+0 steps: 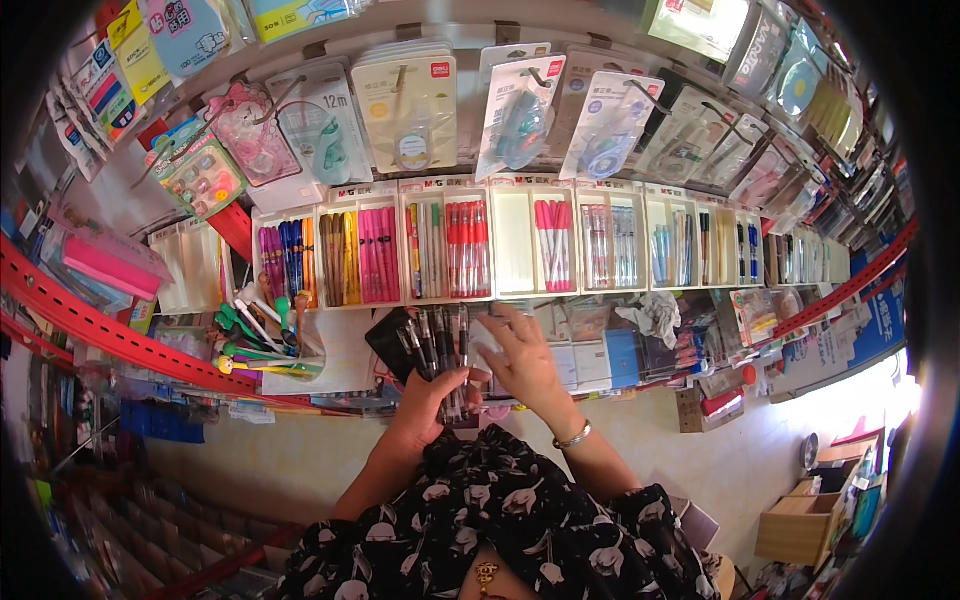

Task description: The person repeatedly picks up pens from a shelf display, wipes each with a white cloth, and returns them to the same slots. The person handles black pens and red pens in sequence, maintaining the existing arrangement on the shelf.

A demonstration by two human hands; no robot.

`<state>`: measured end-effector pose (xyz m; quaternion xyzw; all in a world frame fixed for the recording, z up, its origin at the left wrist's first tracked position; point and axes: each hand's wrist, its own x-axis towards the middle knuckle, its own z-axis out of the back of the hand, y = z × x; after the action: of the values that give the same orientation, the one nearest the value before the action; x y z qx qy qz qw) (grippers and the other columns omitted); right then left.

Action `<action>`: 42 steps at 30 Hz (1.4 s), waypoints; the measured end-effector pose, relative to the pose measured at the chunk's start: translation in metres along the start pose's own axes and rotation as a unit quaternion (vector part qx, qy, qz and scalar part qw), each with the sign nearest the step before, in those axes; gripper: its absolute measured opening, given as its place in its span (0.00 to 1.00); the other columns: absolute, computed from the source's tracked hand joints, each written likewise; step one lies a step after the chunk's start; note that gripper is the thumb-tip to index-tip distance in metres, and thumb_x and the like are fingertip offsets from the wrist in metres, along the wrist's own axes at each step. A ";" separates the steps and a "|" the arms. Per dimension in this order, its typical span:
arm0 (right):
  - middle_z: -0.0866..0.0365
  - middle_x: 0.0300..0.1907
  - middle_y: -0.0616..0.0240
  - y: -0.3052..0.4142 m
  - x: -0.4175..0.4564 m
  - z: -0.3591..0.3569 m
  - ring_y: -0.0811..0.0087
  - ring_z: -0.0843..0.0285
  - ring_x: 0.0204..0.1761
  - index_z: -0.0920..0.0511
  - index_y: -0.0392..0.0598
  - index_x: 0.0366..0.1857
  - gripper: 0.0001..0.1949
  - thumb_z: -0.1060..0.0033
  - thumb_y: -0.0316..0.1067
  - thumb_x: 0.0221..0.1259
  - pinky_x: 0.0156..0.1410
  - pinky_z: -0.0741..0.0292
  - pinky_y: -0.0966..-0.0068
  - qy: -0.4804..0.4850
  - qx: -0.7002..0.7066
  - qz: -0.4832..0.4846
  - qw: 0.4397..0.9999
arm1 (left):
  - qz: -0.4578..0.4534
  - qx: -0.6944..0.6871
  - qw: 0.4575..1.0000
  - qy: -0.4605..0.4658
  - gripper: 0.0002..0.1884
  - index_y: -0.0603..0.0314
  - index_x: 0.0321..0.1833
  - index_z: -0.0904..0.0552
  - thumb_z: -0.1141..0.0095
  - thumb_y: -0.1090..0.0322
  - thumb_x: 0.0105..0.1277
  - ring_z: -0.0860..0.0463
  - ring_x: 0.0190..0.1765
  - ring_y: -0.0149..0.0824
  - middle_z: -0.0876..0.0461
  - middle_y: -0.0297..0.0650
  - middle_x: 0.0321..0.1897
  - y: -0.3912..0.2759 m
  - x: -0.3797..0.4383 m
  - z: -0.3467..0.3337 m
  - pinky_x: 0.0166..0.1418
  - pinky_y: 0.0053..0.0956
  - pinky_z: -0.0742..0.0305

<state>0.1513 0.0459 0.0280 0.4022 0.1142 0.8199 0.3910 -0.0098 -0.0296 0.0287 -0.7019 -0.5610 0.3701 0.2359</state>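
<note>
A bunch of black-capped pens (437, 341) is gripped upright in my left hand (431, 401), low in front of the pen racks. Beside it, to the right, my right hand (521, 358) is raised with its fingers spread, close to the pens; its fingers are slightly blurred, and I see nothing held in it. A black flat object (388, 343) lies just behind the bunch. Above my hands runs a row of white plastic pen trays (512, 262). They hold red pens (466, 247), pink-capped pens (553, 244), clear-barrelled pens (611, 247) and purple, yellow and pink ones.
Novelty pens stand in a clear holder (307, 367) at the left. Crumpled white plastic (651, 316) and small packets lie on the shelf at the right. Packaged correction tapes (521, 120) hang above the trays. A red metal shelf rail (150, 341) curves along the left front.
</note>
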 end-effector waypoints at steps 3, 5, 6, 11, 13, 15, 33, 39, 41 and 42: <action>0.21 0.48 0.61 -0.002 -0.007 -0.015 0.57 0.27 0.52 0.19 0.48 0.44 0.14 0.33 0.32 0.53 0.53 0.29 0.62 0.067 -0.034 0.019 0.997 | -0.014 -0.008 1.000 0.001 0.12 0.67 0.50 0.25 0.45 0.71 0.66 0.17 0.32 0.36 0.15 0.50 0.39 -0.005 -0.005 0.003 0.33 0.29 0.24; 0.20 0.45 0.60 -0.014 -0.011 -0.024 0.55 0.26 0.49 0.19 0.47 0.40 0.11 0.34 0.31 0.52 0.51 0.29 0.61 0.042 -0.012 0.034 0.998 | -0.023 -0.005 1.000 0.000 0.11 0.67 0.50 0.25 0.45 0.72 0.66 0.17 0.32 0.37 0.16 0.50 0.40 -0.004 -0.007 0.005 0.32 0.28 0.24; 0.20 0.43 0.60 -0.021 -0.014 -0.024 0.54 0.26 0.48 0.19 0.46 0.38 0.09 0.34 0.31 0.52 0.50 0.29 0.60 0.031 -0.003 0.040 0.999 | -0.026 -0.003 1.000 -0.006 0.11 0.67 0.49 0.24 0.45 0.73 0.66 0.17 0.32 0.36 0.15 0.49 0.39 -0.004 -0.007 0.004 0.32 0.28 0.24; 0.20 0.35 0.68 -0.050 -0.019 -0.010 0.74 0.25 0.36 0.23 0.44 0.31 0.03 0.40 0.28 0.62 0.41 0.29 0.75 -0.018 0.241 -0.230 0.943 | -0.034 0.014 0.999 -0.027 0.09 0.68 0.45 0.22 0.42 0.74 0.64 0.17 0.31 0.35 0.16 0.45 0.33 -0.002 -0.004 0.004 0.32 0.28 0.25; 0.22 0.33 0.72 -0.042 -0.014 0.001 0.82 0.28 0.34 0.24 0.44 0.33 0.03 0.44 0.28 0.66 0.39 0.31 0.81 -0.030 0.419 -0.331 0.845 | -0.027 0.018 0.999 -0.009 0.08 0.67 0.43 0.22 0.41 0.73 0.63 0.18 0.30 0.34 0.17 0.44 0.30 0.002 0.000 0.004 0.32 0.27 0.25; 0.24 0.34 0.76 -0.023 -0.001 0.008 0.88 0.32 0.34 0.24 0.44 0.38 0.02 0.47 0.28 0.70 0.38 0.33 0.87 -0.063 0.541 -0.313 0.778 | -0.017 0.017 1.000 -0.004 0.07 0.67 0.41 0.22 0.40 0.73 0.63 0.18 0.29 0.34 0.18 0.43 0.28 0.003 0.003 0.000 0.31 0.27 0.25; 0.34 0.21 0.54 0.002 0.041 0.015 0.68 0.41 0.24 0.31 0.37 0.32 0.16 0.60 0.40 0.77 0.30 0.38 0.68 -0.097 0.269 -0.197 0.938 | 0.054 -0.019 0.998 0.015 0.08 0.67 0.42 0.24 0.39 0.75 0.63 0.18 0.30 0.34 0.17 0.45 0.33 0.008 -0.006 -0.016 0.36 0.30 0.20; 0.25 0.30 0.53 0.006 0.046 0.030 0.51 0.28 0.25 0.28 0.39 0.32 0.08 0.50 0.31 0.70 0.34 0.28 0.61 -0.126 0.007 -0.053 0.991 | 0.010 0.015 1.000 0.017 0.08 0.66 0.42 0.24 0.39 0.73 0.64 0.21 0.28 0.30 0.17 0.45 0.34 0.007 -0.008 -0.015 0.37 0.27 0.23; 0.22 0.36 0.55 0.000 0.042 0.031 0.53 0.23 0.32 0.24 0.39 0.38 0.04 0.45 0.27 0.64 0.39 0.24 0.62 -0.116 -0.017 -0.006 0.993 | 0.003 0.022 0.999 0.029 0.08 0.66 0.42 0.23 0.40 0.73 0.64 0.21 0.29 0.30 0.17 0.44 0.34 0.004 -0.008 -0.017 0.37 0.27 0.23; 0.22 0.37 0.55 -0.001 0.042 0.032 0.53 0.22 0.34 0.23 0.39 0.40 0.05 0.44 0.26 0.64 0.41 0.24 0.63 -0.113 -0.030 0.022 0.993 | 0.000 0.025 0.999 0.026 0.07 0.66 0.41 0.23 0.40 0.73 0.64 0.21 0.29 0.30 0.17 0.44 0.34 0.004 -0.008 -0.017 0.36 0.27 0.23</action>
<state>0.1605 0.0734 0.0724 0.4830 0.0357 0.7806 0.3951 0.0053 -0.0367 0.0377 -0.7055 -0.5448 0.3656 0.2681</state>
